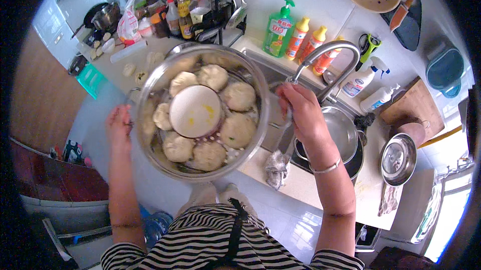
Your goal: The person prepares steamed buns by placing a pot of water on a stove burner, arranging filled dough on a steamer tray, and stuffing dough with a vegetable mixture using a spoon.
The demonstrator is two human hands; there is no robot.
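Note:
A round stainless steel steamer pot (263,82) hangs in front of me above the floor, level with the counter edge. My right hand (300,106) is closed around its right-hand loop handle. My left hand (121,121), somewhat blurred, grips the handle on the opposite side. Inside lies a ring of several pale pleated buns (238,131) on a perforated steamer tray (208,138). At the middle of the ring sits a small white dish (193,114) with yellow smears on it. The buns crowd closely around the dish, and a few seem to touch it.
At right, a steel pan (340,134) stands beside the sink (278,134) under a curved faucet (330,44). A crumpled cloth (277,168) lies on the counter edge. Behind are a green soap bottle (279,31) and a condiment rack (191,7). Dough pieces (129,69) rest on the left counter.

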